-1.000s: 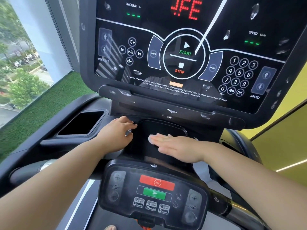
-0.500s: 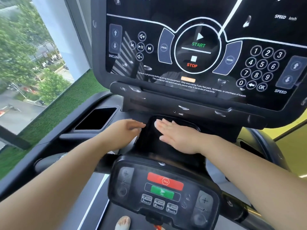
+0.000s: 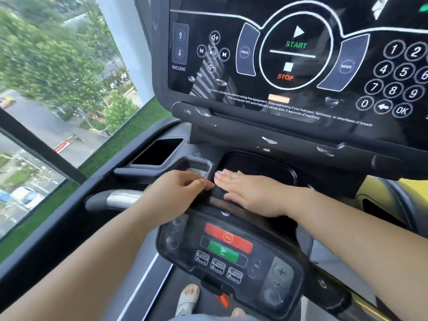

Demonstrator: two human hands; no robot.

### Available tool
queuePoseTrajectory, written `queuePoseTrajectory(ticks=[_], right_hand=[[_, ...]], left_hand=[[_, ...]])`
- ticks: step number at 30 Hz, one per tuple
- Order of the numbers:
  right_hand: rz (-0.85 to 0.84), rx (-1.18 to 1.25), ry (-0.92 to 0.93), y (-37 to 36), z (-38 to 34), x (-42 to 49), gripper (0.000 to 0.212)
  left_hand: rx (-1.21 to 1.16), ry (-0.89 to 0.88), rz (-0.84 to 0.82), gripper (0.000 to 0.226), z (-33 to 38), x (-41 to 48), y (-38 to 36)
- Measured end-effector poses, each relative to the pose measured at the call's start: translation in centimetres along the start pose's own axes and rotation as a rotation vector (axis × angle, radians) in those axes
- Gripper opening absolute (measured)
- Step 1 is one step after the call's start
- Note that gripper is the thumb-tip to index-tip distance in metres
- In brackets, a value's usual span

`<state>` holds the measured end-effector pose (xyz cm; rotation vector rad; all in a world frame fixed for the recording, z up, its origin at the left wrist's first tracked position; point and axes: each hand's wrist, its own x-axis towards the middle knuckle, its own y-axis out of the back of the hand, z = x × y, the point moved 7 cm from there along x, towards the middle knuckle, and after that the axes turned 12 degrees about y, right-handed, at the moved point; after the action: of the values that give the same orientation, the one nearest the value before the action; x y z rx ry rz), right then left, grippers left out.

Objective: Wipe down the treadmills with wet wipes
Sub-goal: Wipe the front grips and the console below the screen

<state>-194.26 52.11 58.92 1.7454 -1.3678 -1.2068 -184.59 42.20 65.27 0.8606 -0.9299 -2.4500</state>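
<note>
Treadmill (image 3: pixel 231 133): black glossy plastic, seen from the runner's position. Console panel (image 3: pixel 289 54) fills 12 to 2 o'clock of the view and tilts toward the viewer. It is lit, with a white ring at its middle holding START over STOP, a number keypad at 3 o'clock of the ring and INCLINE arrows at 9 o'clock. Shallow rounded tray (image 3: pixel 259 163) sits at 6 o'clock of the panel, under its ledge. Rectangular pocket (image 3: pixel 159 151) at 9 o'clock of the tray. Control pod (image 3: pixel 227 249) at 6 o'clock of the tray has a red bar above a green bar, with three speed keys beneath. Chrome handgrip (image 3: pixel 125 198) at 10 o'clock of the pod. Wet wipe: not discernible. The right hand (image 3: pixel 250 193) lies flat over the tray's front.
</note>
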Motion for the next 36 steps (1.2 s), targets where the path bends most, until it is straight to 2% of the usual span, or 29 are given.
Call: queuePoseTrajectory(ticks=[2, 5, 8, 10, 11, 14, 15, 20, 25, 28, 32, 34, 36], right_hand=[[0.027, 0.040, 0.000, 0.9, 1.2, 0.1, 0.050], [0.066, -0.023, -0.056, 1.5, 2.0, 0.4, 0.051], [-0.005, -0.052, 0.048, 0.2, 0.1, 0.3, 0.051], [0.019, 0.026, 0.107, 0.3, -0.4, -0.2, 0.048], [0.087, 0.061, 0.107, 0.9, -0.3, -0.5, 0.045], [0.484, 0.049, 0.102, 3.3, 0.1, -0.8, 0.034], [0.532, 0.038, 0.066, 3.5, 0.2, -0.5, 0.032], [0.411, 0.025, -0.034, 2.7, 0.5, 1.4, 0.024], [0.515, 0.034, -0.084, 3.2, 2.3, 1.4, 0.020], [0.497, 0.049, -0.010, 2.7, 0.9, 2.2, 0.022], [0.416, 0.079, 0.318, 2.3, -2.2, 1.4, 0.018], [0.367, 0.063, 0.348, 2.6, -1.7, 1.3, 0.019], [0.432, 0.062, 0.309, 3.4, -0.5, 1.8, 0.020]], left_hand=[[-0.010, 0.028, 0.043, 0.028, 0.1, -0.2, 0.1], [-0.064, 0.072, 0.071, 0.030, -0.2, -0.3, 0.2], [-0.069, 0.098, 0.085, 0.032, -0.3, -0.6, 0.3], [-0.069, 0.111, 0.084, 0.035, -0.5, -0.6, 0.2], [-0.071, 0.117, 0.081, 0.036, -0.6, -0.7, 0.1], [-0.097, 0.110, 0.080, 0.035, -0.6, -0.7, 0.2], [-0.103, 0.108, 0.080, 0.033, -0.6, -0.7, 0.2], [-0.112, 0.110, 0.084, 0.033, -0.5, -0.8, 0.2], [-0.103, 0.114, 0.094, 0.033, -0.6, -0.8, 0.2], [-0.116, 0.120, 0.098, 0.032, -0.5, -0.8, 0.1], [-0.119, 0.128, 0.108, 0.030, -0.5, -0.8, 0.2], [-0.113, 0.141, 0.125, 0.033, -0.6, -0.8, 0.2], [-0.094, 0.148, 0.137, 0.035, -0.6, -0.9, 0.3]])
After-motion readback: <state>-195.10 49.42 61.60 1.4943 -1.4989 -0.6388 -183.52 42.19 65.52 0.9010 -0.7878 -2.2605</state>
